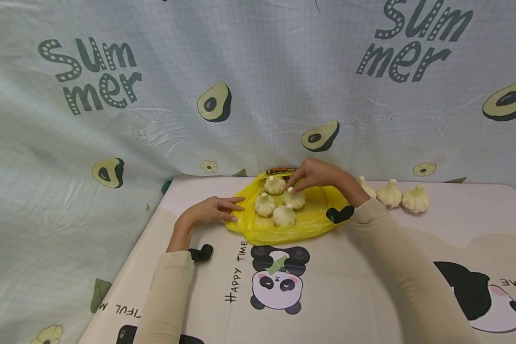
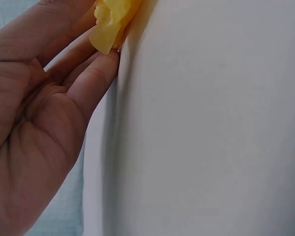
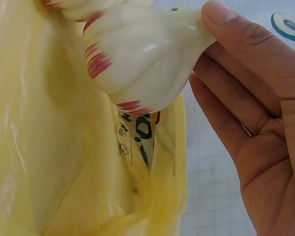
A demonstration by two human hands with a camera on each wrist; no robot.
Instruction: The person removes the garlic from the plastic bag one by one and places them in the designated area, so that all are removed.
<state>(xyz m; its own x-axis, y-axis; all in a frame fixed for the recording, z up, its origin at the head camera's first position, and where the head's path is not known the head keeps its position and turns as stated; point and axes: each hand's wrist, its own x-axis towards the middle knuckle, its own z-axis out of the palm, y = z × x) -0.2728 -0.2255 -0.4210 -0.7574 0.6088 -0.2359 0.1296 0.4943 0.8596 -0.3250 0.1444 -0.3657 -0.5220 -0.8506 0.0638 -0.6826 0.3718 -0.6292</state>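
A yellow plastic bag lies spread on the table, with several pale garlic bulbs on it. My right hand pinches one garlic bulb by its stem, over the bag. Pink streaks mark that bulb's base in the right wrist view. At the bag's left edge is my left hand, its fingers reaching over the plastic. The left wrist view has a corner of the yellow bag between the thumb and fingers of the left hand.
Three more garlic bulbs sit on the table to the right of the bag, one partly behind my right forearm. A panda-printed cloth covers the table. Behind it hangs a pale curtain with avocado prints.
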